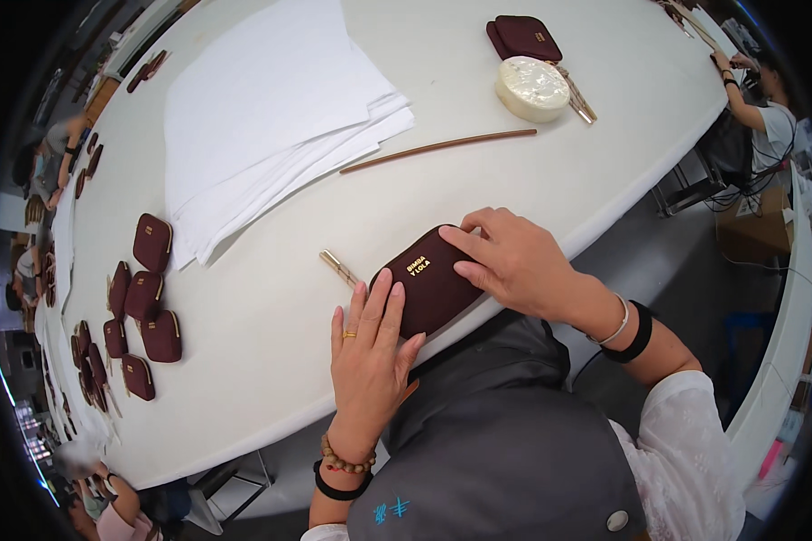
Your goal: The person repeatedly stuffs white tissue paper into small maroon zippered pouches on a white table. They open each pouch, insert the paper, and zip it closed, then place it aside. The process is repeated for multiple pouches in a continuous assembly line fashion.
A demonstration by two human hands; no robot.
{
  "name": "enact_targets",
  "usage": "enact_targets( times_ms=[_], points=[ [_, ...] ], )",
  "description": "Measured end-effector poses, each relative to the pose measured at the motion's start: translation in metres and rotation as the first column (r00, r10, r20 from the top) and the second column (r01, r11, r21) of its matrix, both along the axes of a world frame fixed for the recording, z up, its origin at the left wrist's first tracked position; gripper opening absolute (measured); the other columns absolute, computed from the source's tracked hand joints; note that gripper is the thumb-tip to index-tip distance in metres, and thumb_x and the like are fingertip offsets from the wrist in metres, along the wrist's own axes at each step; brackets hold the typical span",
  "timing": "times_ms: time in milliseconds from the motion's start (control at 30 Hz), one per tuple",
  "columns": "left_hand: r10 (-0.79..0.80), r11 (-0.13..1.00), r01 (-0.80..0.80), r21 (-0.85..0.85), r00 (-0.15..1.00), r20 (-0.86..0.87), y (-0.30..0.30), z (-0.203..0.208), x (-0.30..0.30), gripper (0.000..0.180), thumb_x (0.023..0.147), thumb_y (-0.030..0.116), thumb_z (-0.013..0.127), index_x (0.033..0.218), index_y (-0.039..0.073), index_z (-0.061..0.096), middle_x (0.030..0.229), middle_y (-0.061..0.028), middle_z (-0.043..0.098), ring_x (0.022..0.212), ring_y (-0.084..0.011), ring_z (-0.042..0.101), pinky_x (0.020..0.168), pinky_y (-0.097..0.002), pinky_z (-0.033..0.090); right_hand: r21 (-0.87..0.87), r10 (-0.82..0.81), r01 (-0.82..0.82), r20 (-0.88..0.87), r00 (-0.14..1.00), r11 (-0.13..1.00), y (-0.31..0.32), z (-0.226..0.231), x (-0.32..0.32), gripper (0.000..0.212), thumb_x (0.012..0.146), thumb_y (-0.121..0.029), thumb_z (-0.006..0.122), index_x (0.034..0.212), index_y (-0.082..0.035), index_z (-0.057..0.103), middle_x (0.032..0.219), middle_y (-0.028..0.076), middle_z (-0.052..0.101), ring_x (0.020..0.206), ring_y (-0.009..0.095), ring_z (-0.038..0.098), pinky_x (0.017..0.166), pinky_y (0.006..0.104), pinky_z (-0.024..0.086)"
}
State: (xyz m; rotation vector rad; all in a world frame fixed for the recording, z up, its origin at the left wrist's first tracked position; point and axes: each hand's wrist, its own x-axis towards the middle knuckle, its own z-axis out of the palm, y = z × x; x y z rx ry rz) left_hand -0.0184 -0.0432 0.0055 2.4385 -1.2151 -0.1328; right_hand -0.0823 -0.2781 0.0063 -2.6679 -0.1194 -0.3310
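Table [271, 338]: white, broad; carries everything we list below.
Paper [262, 108]: white stack, set beyond the hands, we presume out of their way.
Other pouches [143, 296]: dark red, grouped at left, apparently so they stay apart from the handled one.
Right hand [514, 266]: index fingertip and thumb on the pouch [435, 293], likely steadying its right end; underside hidden, so we cannot tell if it grips.
Left hand [370, 365]: unclenched, straight fingers laid on the left end, seemingly bracing.
Pouch: dark red, face up between both hands at the near edge, handy to reach.
Roll [532, 90]: pale, laid flat, which should prevent rolling.
Stick [438, 151]: brown, lying between paper and pouch.
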Motion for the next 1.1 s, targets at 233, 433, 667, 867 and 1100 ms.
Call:
enact_targets(
  times_ms=[233,433,667,867,1100],
  points=[
    [0.053,0.998,-0.055,0.018,0.993,0.103,-0.003,-0.003,-0.007,0.059,0.092,0.031,0.060,0.142,0.006,0.042,0.147,-0.0121,0.041,0.136,-0.0348,0.038,0.108,-0.0502,0.031,-0.056,-0.049,0.056,0.134,0.990,0.997,0.007,-0.011,-0.003,0.046,0.085,-0.018,0.067,0.125,-0.002,0.054,0.108,0.012,0.057,0.083,0.026,0.057,0.071,0.0358,0.049],
    [0.353,0.903,-0.402,-0.150,0.895,-0.272,0.022,-0.008,-0.018,0.057,0.089,0.030,0.067,0.134,0.001,0.047,0.127,-0.0164,0.052,0.112,-0.0278,0.053,0.097,-0.0401,0.041,0.345,-0.116,0.196,-0.240,0.964,0.918,0.011,0.005,-0.003,0.051,0.087,-0.023,0.068,0.128,0.001,0.049,0.097,0.012,0.055,0.076,0.023,0.057,0.070,0.0339,0.049],
    [-0.001,0.408,-0.706,-0.579,0.634,-0.773,0.005,0.013,-0.007,0.086,0.088,0.011,0.069,0.148,0.007,0.008,0.116,-0.0181,0.058,0.107,-0.0213,0.059,0.091,-0.0331,0.049,0.657,0.127,0.026,-0.183,0.975,0.753,0.046,0.005,0.004,0.049,0.085,-0.020,0.072,0.124,0.000,0.050,0.090,0.010,0.054,0.072,0.018,0.056,0.066,0.0310,0.049],
    [-0.212,0.644,-0.596,-0.479,0.463,-0.861,0.021,0.050,0.021,0.094,0.083,0.011,0.073,0.151,0.009,0.009,0.102,-0.0161,0.064,0.091,-0.0196,0.066,0.083,-0.0313,0.052,0.540,0.230,-0.260,0.123,0.965,0.800,0.036,0.054,0.023,0.036,0.087,-0.002,0.058,0.123,-0.008,0.056,0.113,0.012,0.058,0.082,0.025,0.060,0.073,0.0323,0.051],
    [-0.398,0.729,-0.523,-0.442,0.202,-0.895,0.012,0.054,0.024,0.096,0.079,0.016,0.077,0.152,0.005,0.015,0.123,-0.0155,0.059,0.118,-0.0220,0.055,0.103,-0.0341,0.040,0.393,0.636,-0.612,0.083,0.767,0.686,0.048,0.053,0.057,0.037,0.078,-0.001,0.063,0.113,-0.010,0.058,0.107,0.007,0.055,0.082,0.026,0.063,0.066,0.0354,0.051]
  ],
)
